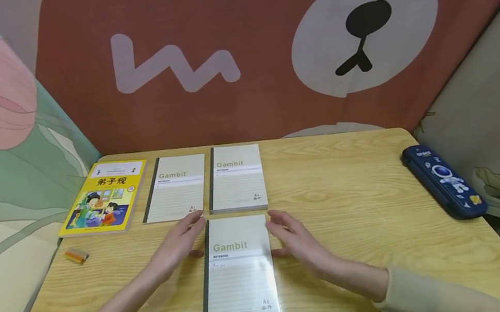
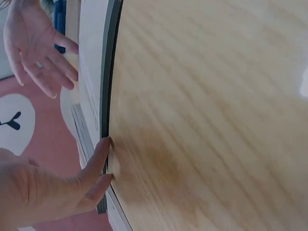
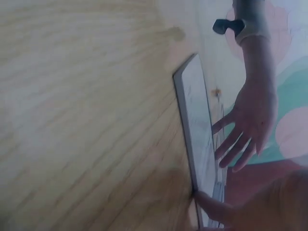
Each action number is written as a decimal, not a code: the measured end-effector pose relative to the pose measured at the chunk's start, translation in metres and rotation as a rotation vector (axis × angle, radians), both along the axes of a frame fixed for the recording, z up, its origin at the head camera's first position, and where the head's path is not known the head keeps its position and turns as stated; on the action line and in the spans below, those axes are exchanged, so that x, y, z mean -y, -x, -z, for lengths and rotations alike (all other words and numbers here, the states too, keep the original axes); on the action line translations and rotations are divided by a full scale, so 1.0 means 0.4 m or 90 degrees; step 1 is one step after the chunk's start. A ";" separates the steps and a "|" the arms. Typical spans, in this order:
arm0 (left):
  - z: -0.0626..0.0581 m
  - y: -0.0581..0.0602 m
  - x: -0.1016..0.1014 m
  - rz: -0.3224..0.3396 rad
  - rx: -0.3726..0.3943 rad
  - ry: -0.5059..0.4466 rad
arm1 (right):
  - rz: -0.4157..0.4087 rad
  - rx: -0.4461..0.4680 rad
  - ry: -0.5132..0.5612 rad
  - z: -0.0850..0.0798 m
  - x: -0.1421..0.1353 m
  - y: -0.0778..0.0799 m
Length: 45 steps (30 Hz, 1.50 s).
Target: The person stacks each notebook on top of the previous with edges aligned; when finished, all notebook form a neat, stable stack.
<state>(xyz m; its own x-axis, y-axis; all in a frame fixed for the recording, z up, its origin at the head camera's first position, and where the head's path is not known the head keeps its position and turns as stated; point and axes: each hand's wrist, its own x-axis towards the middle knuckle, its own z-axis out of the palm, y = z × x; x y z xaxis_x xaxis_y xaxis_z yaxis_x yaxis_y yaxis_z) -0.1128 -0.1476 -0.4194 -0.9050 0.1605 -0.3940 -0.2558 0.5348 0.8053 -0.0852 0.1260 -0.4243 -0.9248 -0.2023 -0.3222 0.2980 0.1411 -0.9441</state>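
Note:
A pale Gambit notebook [image 1: 242,282] with a dark spine lies flat at the front middle of the table, its side looking thick in the wrist views. My left hand [image 1: 178,243] is at the upper part of its spine side, and in the left wrist view the fingertips [image 2: 103,147] are right at the spine. On the opposite side, my right hand [image 1: 298,238] stands by the upper right edge, with the thumb [image 3: 209,204] against that edge in the right wrist view. Both hands have loosely extended fingers.
Behind lie two more Gambit notebooks, a left one [image 1: 175,194] and a right one [image 1: 237,183] with a thicker lower edge. Far left is a yellow picture book [image 1: 96,201], with an orange eraser-like block [image 1: 76,255] below. A navy space-themed case [image 1: 444,181] lies at the right table edge.

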 end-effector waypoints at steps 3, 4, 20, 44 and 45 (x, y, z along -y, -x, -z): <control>0.001 -0.013 -0.002 -0.008 0.016 -0.006 | -0.003 0.010 0.006 -0.007 0.011 -0.014; 0.002 -0.016 -0.003 -0.013 0.021 -0.015 | -0.002 0.013 0.006 -0.009 0.013 -0.017; 0.017 -0.018 -0.001 -0.015 0.039 -0.036 | -0.056 0.051 0.069 0.000 0.006 0.017; -0.100 0.145 0.015 -0.041 -0.080 -0.142 | -0.009 0.010 0.141 -0.122 0.000 0.157; -0.106 0.154 0.015 -0.049 -0.084 -0.152 | -0.002 0.007 0.156 -0.130 -0.001 0.166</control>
<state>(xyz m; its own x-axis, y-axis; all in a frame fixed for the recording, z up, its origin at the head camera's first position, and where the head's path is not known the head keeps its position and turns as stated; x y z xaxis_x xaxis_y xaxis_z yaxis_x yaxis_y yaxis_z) -0.1743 -0.1535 -0.3770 -0.9592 0.1640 -0.2304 -0.1720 0.3085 0.9355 -0.1518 0.1263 -0.3722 -0.9206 -0.2788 -0.2732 0.3085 -0.0906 -0.9469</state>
